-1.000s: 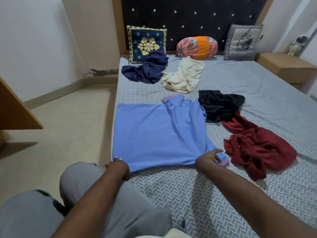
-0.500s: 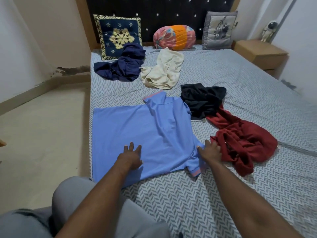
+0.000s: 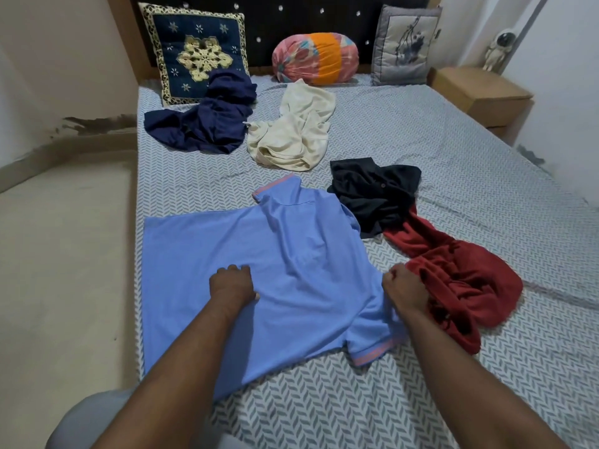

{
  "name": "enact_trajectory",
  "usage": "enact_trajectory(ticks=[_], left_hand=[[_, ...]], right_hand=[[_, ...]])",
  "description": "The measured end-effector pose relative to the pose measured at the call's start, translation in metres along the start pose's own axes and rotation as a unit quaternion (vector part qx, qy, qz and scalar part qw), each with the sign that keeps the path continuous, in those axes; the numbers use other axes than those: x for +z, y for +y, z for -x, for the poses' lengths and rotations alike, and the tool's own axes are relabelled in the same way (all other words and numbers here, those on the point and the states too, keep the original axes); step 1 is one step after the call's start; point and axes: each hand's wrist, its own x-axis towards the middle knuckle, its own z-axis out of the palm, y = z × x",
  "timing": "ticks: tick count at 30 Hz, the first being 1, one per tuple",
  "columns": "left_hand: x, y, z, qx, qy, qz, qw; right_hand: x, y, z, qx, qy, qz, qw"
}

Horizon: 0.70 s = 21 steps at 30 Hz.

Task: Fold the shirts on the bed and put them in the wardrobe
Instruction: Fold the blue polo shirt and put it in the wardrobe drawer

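The blue polo shirt (image 3: 291, 254) lies spread out on the near left part of the bed (image 3: 486, 222), right beside a crumpled red shirt (image 3: 460, 286). The left hand (image 3: 231, 285) sits mid-shirt with its fingers curled under, can't tell if they've actually pinched any cloth. The right hand (image 3: 403, 290) has its fingers bunched around the shirt's right edge, just above the sleeve.

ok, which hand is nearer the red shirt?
Right. The right hand is at the edge of the red shirt; the left hand is on the middle of the blue shirt, farther off.
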Motion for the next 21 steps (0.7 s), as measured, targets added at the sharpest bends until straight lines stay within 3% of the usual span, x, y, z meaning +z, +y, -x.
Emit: enact_trajectory(ticks=[3, 9, 13, 17, 19, 21], left_hand=[[-0.012, -0.002, -0.026, 0.014, 0.013, -0.001, 1.000], [-0.028, -0.015, -0.068, 0.019, -0.062, 0.024, 0.998], [-0.031, -0.010, -0.085, 0.016, -0.056, -0.026, 0.998], [-0.035, 0.004, -0.092, -0.013, -0.077, -0.037, 0.996], [-0.036, 0.008, -0.094, -0.017, -0.081, -0.054, 0.995], [-0.036, 0.010, -0.094, -0.015, -0.073, -0.061, 0.995]], right_hand=[[0.009, -0.029, -0.055, -0.031, -0.078, -0.033, 0.996], [0.021, -0.074, -0.133, -0.056, -0.182, -0.112, 0.975], [0.023, -0.104, -0.176, -0.100, -0.251, -0.054, 0.961], [0.016, -0.143, -0.212, -0.127, -0.212, 0.032, 0.968], [0.007, -0.163, -0.228, -0.082, -0.187, -0.032, 0.978], [-0.001, -0.171, -0.248, -0.036, -0.111, -0.089, 0.989]])
